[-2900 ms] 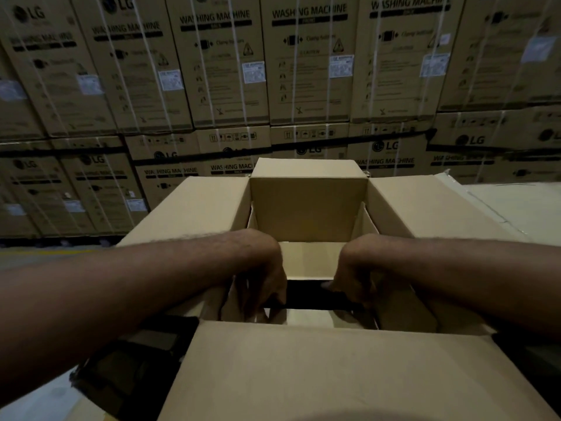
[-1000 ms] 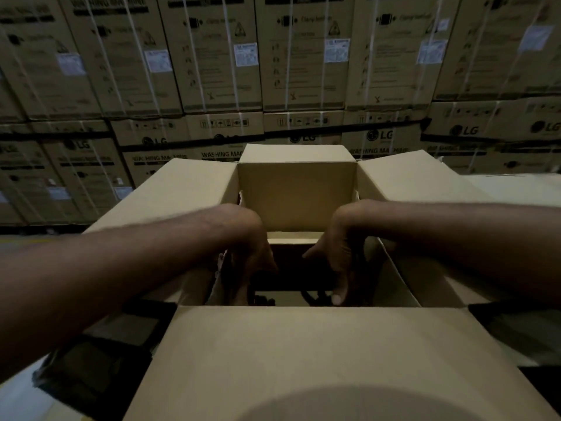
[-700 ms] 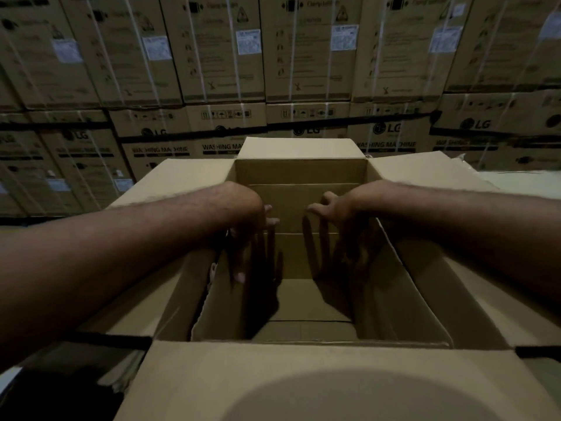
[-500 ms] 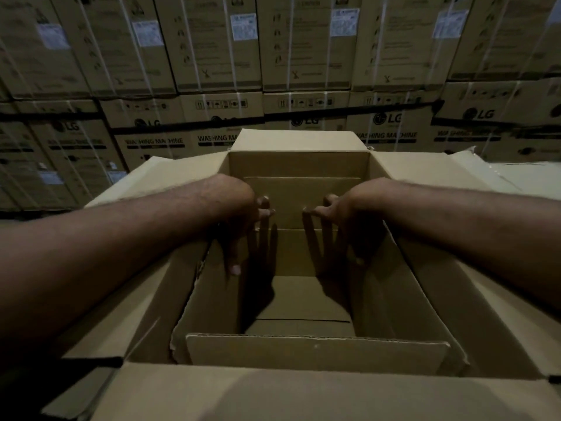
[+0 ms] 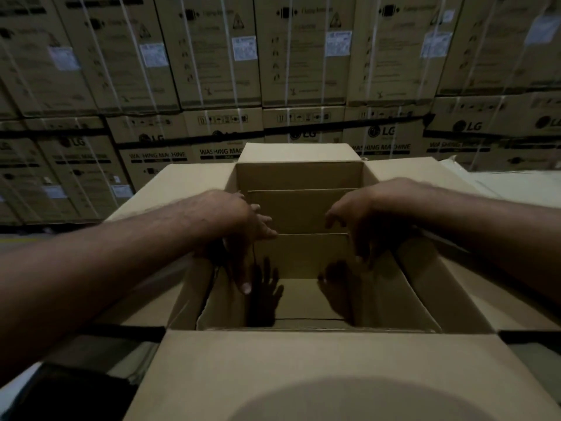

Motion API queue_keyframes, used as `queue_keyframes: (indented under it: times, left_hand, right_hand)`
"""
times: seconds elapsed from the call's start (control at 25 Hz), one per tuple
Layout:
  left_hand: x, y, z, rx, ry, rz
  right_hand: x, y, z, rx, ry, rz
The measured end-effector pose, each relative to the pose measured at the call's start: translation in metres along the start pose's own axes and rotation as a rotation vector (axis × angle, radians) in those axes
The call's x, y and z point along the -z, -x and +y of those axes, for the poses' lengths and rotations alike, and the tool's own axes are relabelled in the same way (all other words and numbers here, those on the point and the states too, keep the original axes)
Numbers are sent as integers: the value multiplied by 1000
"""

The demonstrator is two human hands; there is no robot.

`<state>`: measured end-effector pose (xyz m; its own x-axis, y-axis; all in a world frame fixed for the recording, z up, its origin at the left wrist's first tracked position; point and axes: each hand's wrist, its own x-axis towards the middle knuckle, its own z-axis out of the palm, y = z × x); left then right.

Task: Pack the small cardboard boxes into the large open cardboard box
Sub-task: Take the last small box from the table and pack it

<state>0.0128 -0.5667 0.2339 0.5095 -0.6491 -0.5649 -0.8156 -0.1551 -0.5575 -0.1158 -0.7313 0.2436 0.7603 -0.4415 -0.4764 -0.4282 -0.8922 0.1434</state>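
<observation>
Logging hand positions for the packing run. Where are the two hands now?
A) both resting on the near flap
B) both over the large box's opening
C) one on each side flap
B: the left hand and right hand hang, fingers down, over the cavity of the large open box.

I see a dim warehouse: washing machine cartons (image 5: 212,56) stacked high ahead, white straps across them, grey floor (image 5: 27,238) far left.

**Plain tan box, black-printed cartons**

The large open box of plain tan cardboard (image 5: 212,375) is one even colour, with dark finger-shaped shadows (image 5: 264,296) on its floor. The stacked tan cartons (image 5: 212,71) bear black lettering and logos (image 5: 381,131), white rectangular labels (image 5: 244,48) and pale vertical straps (image 5: 289,56).
</observation>
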Motion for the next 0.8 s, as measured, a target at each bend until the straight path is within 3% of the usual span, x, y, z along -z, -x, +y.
queue_keyframes:
  times: [0.4, 0.56, 0.8]
  left_hand:
    - [-40, 63, 20, -23, 56, 41]
    - [-35, 92, 34, 59, 87, 88]
    - [-31, 128, 43, 57, 454, 241]
  right_hand:
    - [-53, 101, -29, 23, 182, 31]
    - [-57, 131, -39, 54, -12, -58]
    - [-55, 149, -37, 51, -171, 176]
